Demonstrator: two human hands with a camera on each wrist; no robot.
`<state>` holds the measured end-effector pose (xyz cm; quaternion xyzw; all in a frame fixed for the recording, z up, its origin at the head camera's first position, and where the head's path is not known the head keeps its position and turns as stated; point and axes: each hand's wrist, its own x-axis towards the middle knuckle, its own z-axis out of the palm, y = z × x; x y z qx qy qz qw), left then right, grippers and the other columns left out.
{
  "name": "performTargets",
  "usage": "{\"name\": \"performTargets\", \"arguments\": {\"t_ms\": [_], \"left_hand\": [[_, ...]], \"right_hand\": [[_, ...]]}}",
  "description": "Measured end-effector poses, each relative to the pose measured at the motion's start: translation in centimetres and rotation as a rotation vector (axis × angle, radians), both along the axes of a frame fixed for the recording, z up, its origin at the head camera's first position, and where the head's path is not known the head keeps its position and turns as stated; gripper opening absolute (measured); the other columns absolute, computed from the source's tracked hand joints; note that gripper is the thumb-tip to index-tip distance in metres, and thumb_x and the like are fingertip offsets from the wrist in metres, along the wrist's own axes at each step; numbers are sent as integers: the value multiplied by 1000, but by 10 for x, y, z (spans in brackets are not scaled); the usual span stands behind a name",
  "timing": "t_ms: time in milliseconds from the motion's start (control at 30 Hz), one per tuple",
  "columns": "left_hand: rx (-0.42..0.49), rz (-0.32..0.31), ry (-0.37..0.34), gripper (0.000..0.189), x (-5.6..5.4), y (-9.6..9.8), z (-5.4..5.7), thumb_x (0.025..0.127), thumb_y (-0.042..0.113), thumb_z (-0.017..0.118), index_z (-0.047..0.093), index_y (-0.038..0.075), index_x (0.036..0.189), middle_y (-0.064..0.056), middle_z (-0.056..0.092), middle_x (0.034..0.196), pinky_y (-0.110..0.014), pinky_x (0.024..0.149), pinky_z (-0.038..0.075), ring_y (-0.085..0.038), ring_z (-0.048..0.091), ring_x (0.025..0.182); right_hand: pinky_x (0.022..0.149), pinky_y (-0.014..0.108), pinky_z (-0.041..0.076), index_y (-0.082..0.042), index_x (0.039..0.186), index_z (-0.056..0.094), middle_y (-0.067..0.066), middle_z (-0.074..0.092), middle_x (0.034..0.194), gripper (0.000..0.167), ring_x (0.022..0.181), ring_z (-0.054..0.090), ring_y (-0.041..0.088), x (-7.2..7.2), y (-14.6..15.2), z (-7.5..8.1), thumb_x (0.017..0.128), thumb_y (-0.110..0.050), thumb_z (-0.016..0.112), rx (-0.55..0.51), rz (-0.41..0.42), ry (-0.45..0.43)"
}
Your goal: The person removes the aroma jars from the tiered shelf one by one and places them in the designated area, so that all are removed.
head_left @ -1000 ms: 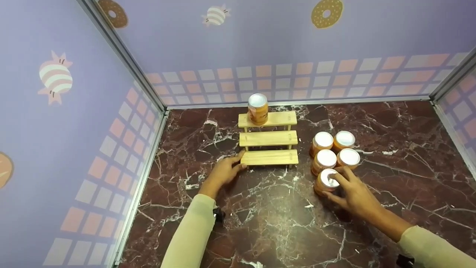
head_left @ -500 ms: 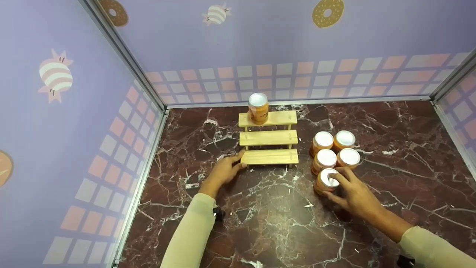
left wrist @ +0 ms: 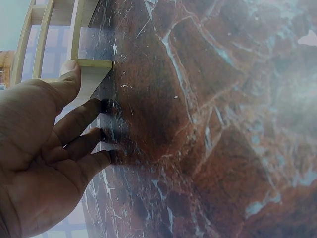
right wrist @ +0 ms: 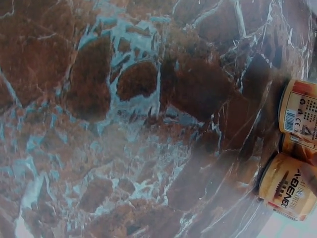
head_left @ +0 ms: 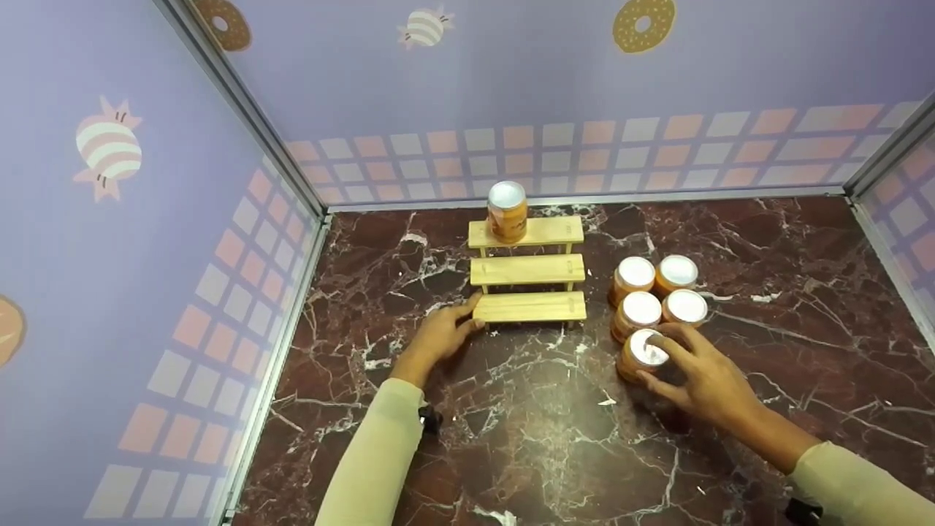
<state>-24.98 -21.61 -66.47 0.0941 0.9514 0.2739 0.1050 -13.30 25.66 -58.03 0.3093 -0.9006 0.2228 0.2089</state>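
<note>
The right hand [head_left: 701, 380] rests on the nearest can [head_left: 641, 355], fingers laid over its silver lid and thumb curling round the orange side from below; it looks like a loose wrap, not a firm squeeze. That can stands upright on the marble surface [head_left: 789, 256] at the 6 o'clock end of a cluster, with four more cans [head_left: 657, 291] packed close behind it toward 12 o'clock, the closest ones touching or almost touching it. In the right wrist view two cans [right wrist: 293, 183] show at the picture's right edge, with printed orange labels and a barcode.

The can is a small metal drink tin: stiff, smooth and probably a little slippery on the printed wall, light if empty and moderately weighty if full; the pictures do not tell which. The best hold is likely round the middle of the wall, thumb on one side and fingers opposite. The neighbours crowd its far side, so fingers have most room from 6 and 3 o'clock.

The left hand [head_left: 437, 337] lies spread and relaxed on the surface, thumb tip against the 9 o'clock end of the wooden stepped rack [head_left: 527, 272], gripping nothing. One can [head_left: 506, 212] stands on the top step, toward its 9 o'clock end.
</note>
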Motion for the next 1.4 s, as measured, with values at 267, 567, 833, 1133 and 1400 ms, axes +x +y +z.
{"name": "performTargets", "arguments": {"t_ms": [267, 567, 833, 1133, 1400], "left_hand": [[32, 9, 32, 66, 6, 3, 8, 106, 55, 69, 46, 41, 166, -16, 57, 164, -56, 129, 46, -41, 59, 150], [4, 34, -17, 67, 3, 3, 6, 104, 61, 66, 42, 49, 166, -14, 58, 164, -56, 130, 44, -43, 58, 150], [-19, 16, -18, 67, 1, 3, 3, 105, 61, 65, 41, 48, 167, -11, 57, 165, -55, 130, 45, -42, 57, 151], [-13, 24, 0, 66, 4, 6, 9, 105, 58, 67, 44, 46, 166, -13, 62, 161, -56, 128, 48, -42, 60, 148], [9, 25, -11, 67, 5, 5, 11, 104, 59, 68, 43, 48, 166, -8, 61, 162, -55, 129, 46, -39, 59, 150]], "right_hand": [[88, 46, 63, -3, 130, 74, 19, 70, 128, 56, 112, 71, 35, -6, -2, 15, 87, -37, 85, -10, 50, 121], [89, 51, 63, -3, 139, 72, 23, 70, 129, 64, 109, 71, 39, -20, -12, 38, 102, -54, 72, -5, 66, 124], [81, 57, 67, -8, 146, 69, 20, 71, 131, 60, 106, 73, 41, -40, -28, 62, 102, -47, 78, -14, 102, 140], [79, 48, 67, -7, 148, 69, 19, 72, 131, 62, 104, 72, 35, -62, -46, 78, 95, -35, 86, -3, 145, 177], [75, 48, 66, -14, 154, 66, 21, 70, 137, 71, 102, 72, 35, -76, -62, 86, 90, -32, 93, 15, 113, 117]]}}
